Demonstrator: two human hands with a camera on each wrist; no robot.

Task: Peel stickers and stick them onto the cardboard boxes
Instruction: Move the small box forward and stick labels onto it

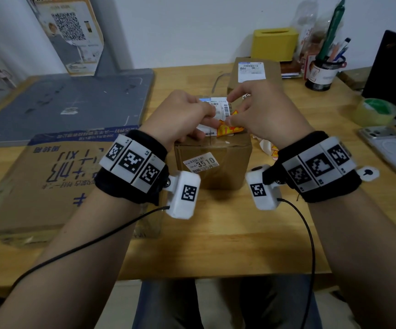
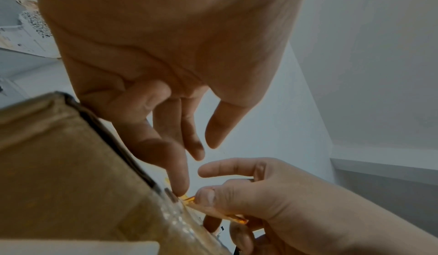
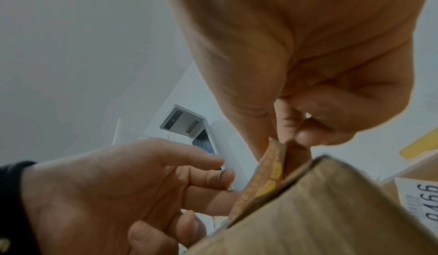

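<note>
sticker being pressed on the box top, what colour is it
Orange-red with yellow, the sticker; clearest in the head view.

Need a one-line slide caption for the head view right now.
Both hands, left hand and right hand, press an orange-and-yellow sticker onto the small brown cardboard box on the wooden table.
</note>
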